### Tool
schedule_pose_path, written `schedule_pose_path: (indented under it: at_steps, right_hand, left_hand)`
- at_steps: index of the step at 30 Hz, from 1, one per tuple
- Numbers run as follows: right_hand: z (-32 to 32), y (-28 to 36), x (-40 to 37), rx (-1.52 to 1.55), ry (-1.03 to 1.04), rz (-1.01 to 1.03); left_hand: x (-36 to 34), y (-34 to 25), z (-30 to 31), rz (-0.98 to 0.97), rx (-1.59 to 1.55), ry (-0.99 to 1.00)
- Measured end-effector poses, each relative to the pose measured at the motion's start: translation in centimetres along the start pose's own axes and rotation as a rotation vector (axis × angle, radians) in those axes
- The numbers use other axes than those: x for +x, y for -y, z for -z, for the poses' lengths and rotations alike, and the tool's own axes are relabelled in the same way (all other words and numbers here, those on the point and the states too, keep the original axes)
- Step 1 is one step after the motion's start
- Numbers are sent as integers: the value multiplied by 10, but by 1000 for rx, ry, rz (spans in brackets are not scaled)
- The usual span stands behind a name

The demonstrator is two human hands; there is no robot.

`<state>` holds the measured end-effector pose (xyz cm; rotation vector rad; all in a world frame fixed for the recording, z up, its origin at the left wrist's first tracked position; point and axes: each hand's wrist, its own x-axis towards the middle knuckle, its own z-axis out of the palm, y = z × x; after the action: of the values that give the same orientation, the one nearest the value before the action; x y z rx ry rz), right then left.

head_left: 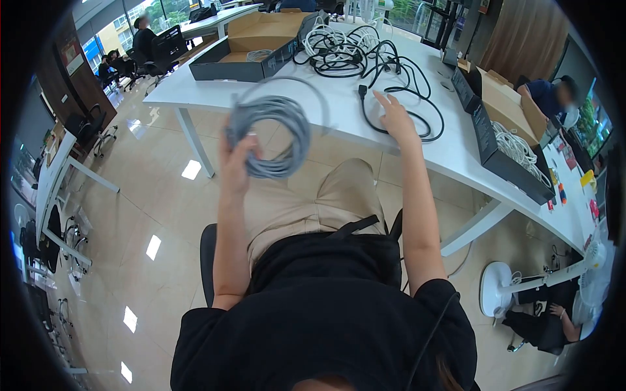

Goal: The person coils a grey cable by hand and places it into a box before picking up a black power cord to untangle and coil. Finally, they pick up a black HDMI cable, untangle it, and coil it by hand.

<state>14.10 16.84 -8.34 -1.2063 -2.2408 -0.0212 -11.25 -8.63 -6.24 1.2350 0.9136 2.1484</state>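
My left hand (240,159) is closed around one side of a coiled grey cable (297,140), held up in front of the table's near edge. A loose loop of that cable swings out to the right, blurred. My right hand (396,122) reaches over the white table (326,98) with its fingers stretched out and apart. Near its fingertips lies a black cable with a plug (362,93), whose loops run around the hand's right side. Farther back sits a tangled pile of black cables (339,62) and white cables (319,38).
At the table's back left stands an open dark cardboard box (228,70) with a small grey coil (259,55) inside. Another open box (499,153) on the right holds white cables (518,151). A white fan (499,287) stands at lower right. Other people sit farther off.
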Motion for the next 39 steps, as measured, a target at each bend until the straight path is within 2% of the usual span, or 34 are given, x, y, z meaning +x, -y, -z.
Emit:
schedule_pose_path:
  at_steps: [2, 3, 4, 6, 8, 11, 13, 16, 19, 22, 25, 29, 32, 36, 39]
  right_hand:
    - [1, -12, 1, -90, -6, -11]
    - [3, -19, 4, -106, 22, -9]
    - [3, -27, 8, -122, 50, -4]
    - [2, -28, 11, -127, -151, 129]
    - [28, 10, 1, -74, -306, 214]
    - [67, 90, -18, 810, -6, 186]
    - [72, 134, -37, 1242, -26, 342]
    - [73, 163, -54, 1198, 75, 619]
    - [86, 158, -63, 1413, 439, 482]
    - [102, 149, -68, 1594, 566, 244]
    - [109, 156, -80, 1386, 517, 386]
    - [123, 164, -85, 1342, 380, 216]
    - [123, 168, -87, 1359, 301, 139]
    - [108, 176, -92, 1355, 237, 100]
    - [97, 182, -94, 1391, 190, 66]
  left_hand:
    - [-1, -21, 19, -62, -187, -80]
    - [-2, -33, 32, -59, -173, -93]
    - [-7, -54, 24, -113, -17, -133]
    - [-16, -76, 26, -114, 93, -99]
    - [-24, -86, 13, -78, 129, -68]
    - [-30, -86, 2, 21, 121, 60]
    - [-33, -83, -3, 94, 39, 164]
    - [-37, -85, -8, 148, 31, 290]
    - [-36, -96, -16, 133, 110, 241]
    - [-37, -97, -19, 109, 231, 182]
    - [-36, -92, -19, 61, 262, 159]
    - [-28, -72, -17, -132, 167, 126]
    - [-24, -60, -27, -151, -133, 6]
    - [-15, -46, -39, -196, -176, -135]
    - [-14, -41, -46, -122, -332, -157]
